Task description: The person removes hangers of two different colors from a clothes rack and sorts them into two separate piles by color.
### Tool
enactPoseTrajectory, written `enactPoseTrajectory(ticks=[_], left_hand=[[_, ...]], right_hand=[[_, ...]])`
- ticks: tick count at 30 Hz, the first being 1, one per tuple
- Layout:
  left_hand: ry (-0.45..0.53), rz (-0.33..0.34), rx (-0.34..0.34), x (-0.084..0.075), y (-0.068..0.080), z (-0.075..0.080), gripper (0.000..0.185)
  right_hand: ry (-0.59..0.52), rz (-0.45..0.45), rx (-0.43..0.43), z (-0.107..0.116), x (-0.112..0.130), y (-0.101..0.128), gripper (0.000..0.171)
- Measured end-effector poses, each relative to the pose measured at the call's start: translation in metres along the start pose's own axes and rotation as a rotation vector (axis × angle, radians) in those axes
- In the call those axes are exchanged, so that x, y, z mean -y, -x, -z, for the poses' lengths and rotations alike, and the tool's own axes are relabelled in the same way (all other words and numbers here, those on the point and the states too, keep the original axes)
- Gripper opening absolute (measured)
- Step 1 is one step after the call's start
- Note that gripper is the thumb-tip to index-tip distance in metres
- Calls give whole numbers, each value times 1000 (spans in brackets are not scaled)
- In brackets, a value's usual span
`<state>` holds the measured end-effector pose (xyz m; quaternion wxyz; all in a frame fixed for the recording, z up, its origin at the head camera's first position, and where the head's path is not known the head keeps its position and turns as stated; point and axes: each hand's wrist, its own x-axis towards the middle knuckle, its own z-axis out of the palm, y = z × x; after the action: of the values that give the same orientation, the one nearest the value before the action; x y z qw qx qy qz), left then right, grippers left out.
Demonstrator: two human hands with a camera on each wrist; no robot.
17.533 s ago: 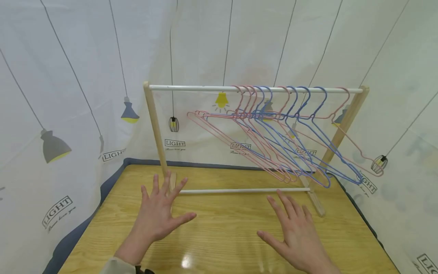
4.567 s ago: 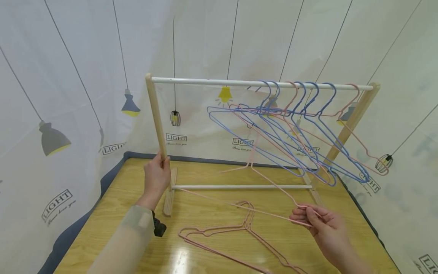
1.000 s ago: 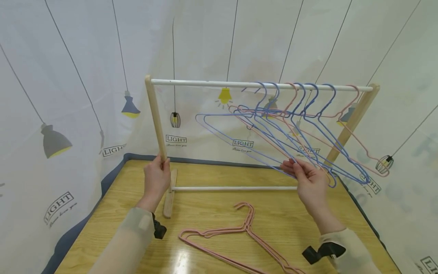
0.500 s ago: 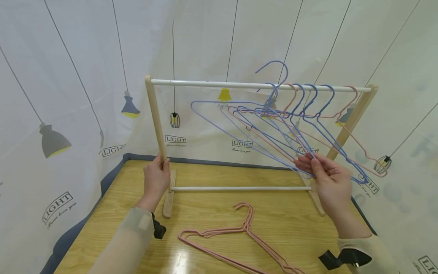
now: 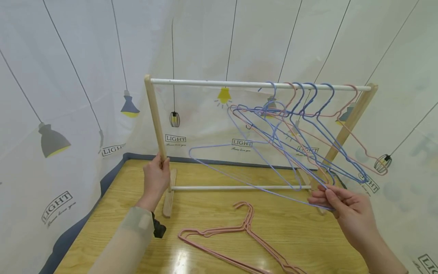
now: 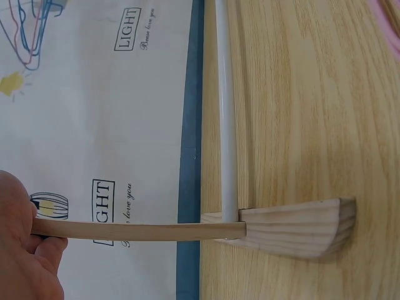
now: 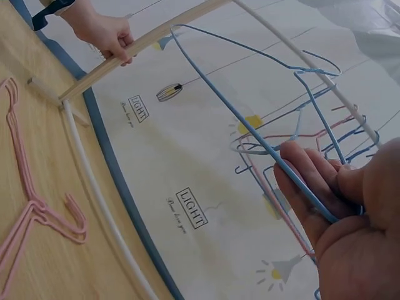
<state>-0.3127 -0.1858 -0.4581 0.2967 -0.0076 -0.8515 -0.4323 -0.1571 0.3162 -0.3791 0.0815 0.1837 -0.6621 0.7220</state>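
Observation:
My left hand [image 5: 156, 180] grips the left wooden post [image 5: 156, 118] of a small clothes rack, below mid-height; the left wrist view shows fingers round the post [image 6: 137, 231]. My right hand [image 5: 352, 215] pinches one lower corner of a blue hanger [image 5: 212, 146], which is off the rail. Its far end points left, in front of the rack. In the right wrist view that hanger [image 7: 250, 129] stretches away from the curled fingers. Several blue and pink hangers, such as a blue one [image 5: 331, 95], hang from the right half of the white top rail [image 5: 205, 82].
Pink hangers [image 5: 247, 227] lie stacked on the wooden table [image 5: 130, 224] in front of the rack. A white lower bar [image 5: 222, 188] joins the rack's feet just above the table. Lamp-printed white cloth [image 5: 191, 45] surrounds the table.
My right hand has lifted the leftmost blue hanger off the rail and drawn it down and right. Pink hangers formerly at the left of the row now lie on the table. My left hand stays on the post.

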Motion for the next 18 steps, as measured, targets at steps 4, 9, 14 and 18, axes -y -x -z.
enactPoseTrajectory(ticks=[4,9,14,18], left_hand=[[2,17,6,-1,1,0,15],[2,17,3,-1,2,0,14],[4,13,1,0,2,-1,14],[5,16,5,0,1,-1,15]], right_hand=[[-75,-50,90,14,-14,21,35],[-199,-121,232,28,-31,45,43],[-320,-234,322,39,-50,64,46],[-313,-317,323,54,-64,77,45]])
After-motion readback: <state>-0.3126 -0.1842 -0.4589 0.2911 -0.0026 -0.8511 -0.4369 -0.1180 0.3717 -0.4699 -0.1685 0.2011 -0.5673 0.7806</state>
